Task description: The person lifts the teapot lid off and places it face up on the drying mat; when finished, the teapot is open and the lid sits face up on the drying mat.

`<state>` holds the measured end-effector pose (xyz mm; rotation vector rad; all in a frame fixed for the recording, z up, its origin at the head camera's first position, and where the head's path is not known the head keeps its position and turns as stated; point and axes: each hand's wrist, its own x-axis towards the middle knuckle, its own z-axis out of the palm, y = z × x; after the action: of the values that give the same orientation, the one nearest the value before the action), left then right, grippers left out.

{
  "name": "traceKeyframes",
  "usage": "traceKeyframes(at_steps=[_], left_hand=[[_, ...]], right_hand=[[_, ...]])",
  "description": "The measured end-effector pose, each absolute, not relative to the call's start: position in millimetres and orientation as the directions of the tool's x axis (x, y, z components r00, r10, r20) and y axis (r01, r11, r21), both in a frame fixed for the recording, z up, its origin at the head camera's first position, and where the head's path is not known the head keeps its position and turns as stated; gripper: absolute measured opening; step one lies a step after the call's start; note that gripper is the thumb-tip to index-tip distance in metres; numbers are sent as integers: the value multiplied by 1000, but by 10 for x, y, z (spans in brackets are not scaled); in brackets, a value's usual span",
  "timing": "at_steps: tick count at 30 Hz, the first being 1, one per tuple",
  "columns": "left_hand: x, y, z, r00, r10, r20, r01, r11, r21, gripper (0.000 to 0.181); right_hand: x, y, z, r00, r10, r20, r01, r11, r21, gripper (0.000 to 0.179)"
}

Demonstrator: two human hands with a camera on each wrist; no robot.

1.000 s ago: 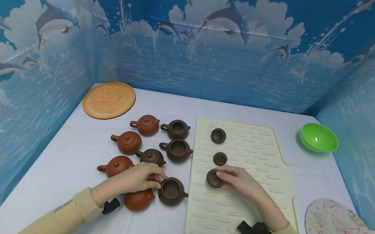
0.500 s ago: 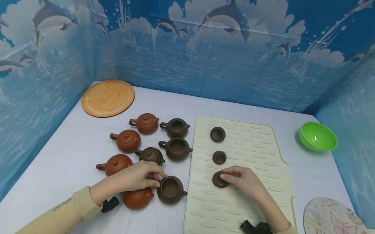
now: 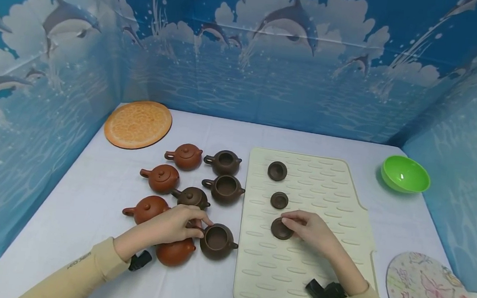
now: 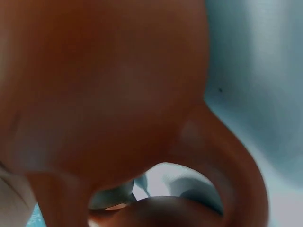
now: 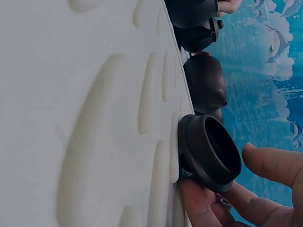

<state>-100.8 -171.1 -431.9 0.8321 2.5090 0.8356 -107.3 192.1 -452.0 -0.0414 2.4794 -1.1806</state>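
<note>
My left hand (image 3: pixel 178 224) pinches the handle side of an uncovered dark brown teapot (image 3: pixel 218 243) standing on the white tabletop. Under that wrist is a red-brown teapot (image 3: pixel 176 253), whose body (image 4: pixel 109 85) fills much of the left wrist view. On the ribbed cream mat (image 3: pixel 265 277), a dark teapot lid (image 3: pixel 281 229) lies with its hollow side up. My right hand (image 3: pixel 310 231) is at its right edge; in the right wrist view the fingers touch the lid (image 5: pixel 208 153) from below while the thumb stands off its rim. Two more upturned dark lids, a farther one (image 3: pixel 277 171) and a nearer one (image 3: pixel 279 200), lie beyond.
Two uncovered dark teapots, one farther (image 3: pixel 224 163) and one nearer (image 3: pixel 225 189), stand left of the mat. A lidded dark teapot (image 3: pixel 191 198) and several red-brown ones (image 3: pixel 160 178) are further left. Around them are an orange disc (image 3: pixel 138 125), a green bowl (image 3: pixel 405 174) and a patterned round mat (image 3: pixel 434 296).
The right hand has brought the lid slightly right and down from a tilt to lying on the mat, and its thumb has come off it. The left hand keeps its grip.
</note>
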Motion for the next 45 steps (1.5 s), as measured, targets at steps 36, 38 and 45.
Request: traceKeyframes(at_steps=[36,38,45], left_hand=[[-1381,-2252,-3900,-917,399,14,330,739,588,30],[-1428,-2281,-3958,-914,404,-15,317,738,596,30],[-1526,-2274,-4103,-894,427,-137,273,760,590,30]], right_hand=[[-1380,1370,-3956,-938,-338,-77,-178,660,-730,33],[-1438,1196,-3905,-920,-388,-54,-220,625,-749,30],[-1624,556,-3873,-815,-578,-30,-359,546,-757,26]])
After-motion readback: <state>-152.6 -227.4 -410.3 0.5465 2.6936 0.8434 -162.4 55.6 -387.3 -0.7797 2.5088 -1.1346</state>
